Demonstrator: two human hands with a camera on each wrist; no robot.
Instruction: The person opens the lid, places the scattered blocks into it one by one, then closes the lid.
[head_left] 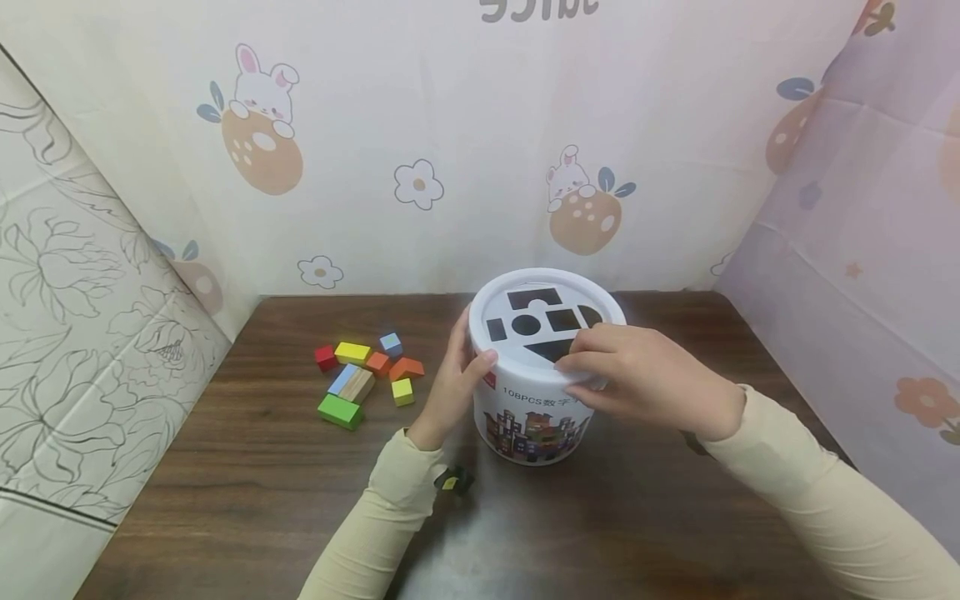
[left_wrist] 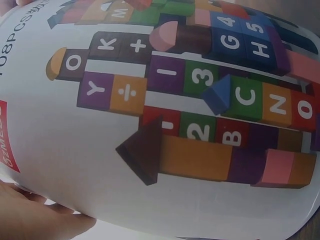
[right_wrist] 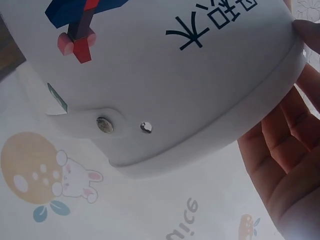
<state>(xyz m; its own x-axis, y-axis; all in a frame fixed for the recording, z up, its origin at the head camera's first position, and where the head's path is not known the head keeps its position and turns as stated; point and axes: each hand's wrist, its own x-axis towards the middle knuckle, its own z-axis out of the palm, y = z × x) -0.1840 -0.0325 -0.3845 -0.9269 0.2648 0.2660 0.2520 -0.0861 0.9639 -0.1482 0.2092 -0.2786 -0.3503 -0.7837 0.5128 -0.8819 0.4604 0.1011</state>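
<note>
A white bucket stands on the table, with printed toy-block pictures on its side. Its white lid is on top and has several dark shaped holes. My left hand holds the bucket's upper left side, thumb at the front of the lid's rim and the other fingers round the far side. At the front right, my right hand grips the edge of the lid with curled fingers, thumb below the rim. The right wrist view shows those fingers along the rim; their tips are hidden.
Left of the bucket lie several loose wooden blocks, among them a green block, a yellow cube and a red cube. The brown table meets a patterned cloth at the back. Patterned sheets also hang on both sides.
</note>
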